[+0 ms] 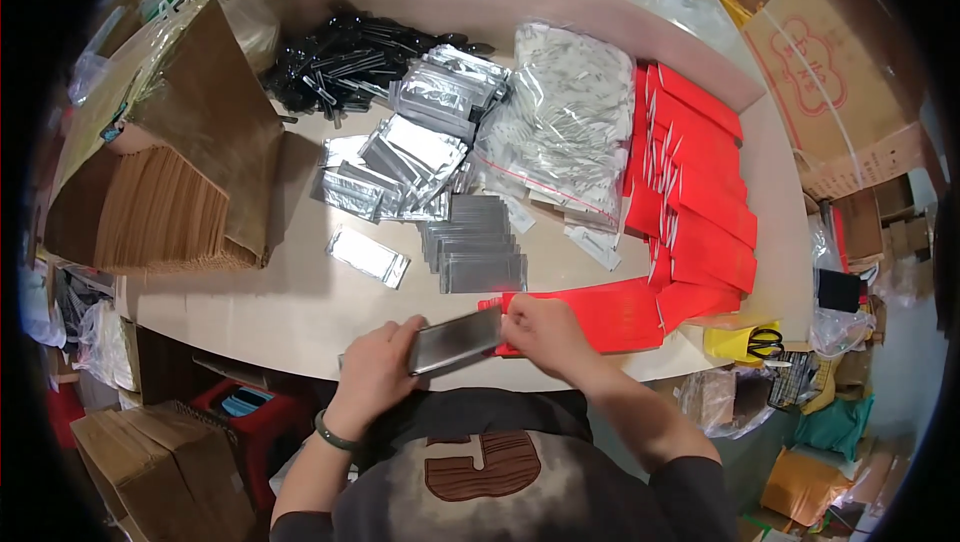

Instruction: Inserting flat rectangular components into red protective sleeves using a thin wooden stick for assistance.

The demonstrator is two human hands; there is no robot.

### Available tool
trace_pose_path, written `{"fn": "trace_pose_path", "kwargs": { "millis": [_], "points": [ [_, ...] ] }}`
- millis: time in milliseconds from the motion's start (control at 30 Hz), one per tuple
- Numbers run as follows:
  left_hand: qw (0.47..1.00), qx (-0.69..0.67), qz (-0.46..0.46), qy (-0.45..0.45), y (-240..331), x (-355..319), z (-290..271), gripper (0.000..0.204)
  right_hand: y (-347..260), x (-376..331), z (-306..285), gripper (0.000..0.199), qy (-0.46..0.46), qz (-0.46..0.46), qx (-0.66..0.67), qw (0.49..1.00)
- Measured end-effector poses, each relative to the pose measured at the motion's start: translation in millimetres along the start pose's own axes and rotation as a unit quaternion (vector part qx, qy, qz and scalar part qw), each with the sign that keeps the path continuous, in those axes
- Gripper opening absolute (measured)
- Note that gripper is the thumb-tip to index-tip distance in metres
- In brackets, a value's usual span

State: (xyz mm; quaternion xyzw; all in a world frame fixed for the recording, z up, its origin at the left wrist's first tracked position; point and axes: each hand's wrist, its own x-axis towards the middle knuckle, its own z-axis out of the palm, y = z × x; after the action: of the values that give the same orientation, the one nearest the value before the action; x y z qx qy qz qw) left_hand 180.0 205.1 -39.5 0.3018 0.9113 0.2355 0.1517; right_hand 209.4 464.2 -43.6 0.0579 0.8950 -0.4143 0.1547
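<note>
1. The left hand [378, 372] grips the dark packet [455, 344] by its left end, over the table's [250, 314] near edge.
2. The right hand [548, 335] is curled at the packet's right end; what its fingers pinch, I cannot tell.
3. Red envelopes [705, 167] lie just beside the right hand and pile up farther right.
4. Beyond the hands, grey packets [483, 275] overlap, a lone silver packet [367, 256] to their left.
5. Farther out sit silver packets [425, 147], a clear bag [570, 117] of white sachets, black pieces [345, 62] and, leftmost, a cardboard box [205, 107].
</note>
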Motion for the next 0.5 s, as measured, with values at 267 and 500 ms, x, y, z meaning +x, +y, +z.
{"fn": "trace_pose_path", "kwargs": {
  "millis": [267,500],
  "points": [
    [0.987,-0.074,-0.087,0.117,-6.3,-9.7,23.2,0.065,2.1,-0.1,0.5,0.024,0.018,-0.029,-0.098,0.995],
    [0.99,-0.062,-0.082,0.098,-9.0,-12.7,24.5,0.071,-6.1,3.6,6.8,0.025,0.005,-0.052,-0.106,0.993]
  ]
}}
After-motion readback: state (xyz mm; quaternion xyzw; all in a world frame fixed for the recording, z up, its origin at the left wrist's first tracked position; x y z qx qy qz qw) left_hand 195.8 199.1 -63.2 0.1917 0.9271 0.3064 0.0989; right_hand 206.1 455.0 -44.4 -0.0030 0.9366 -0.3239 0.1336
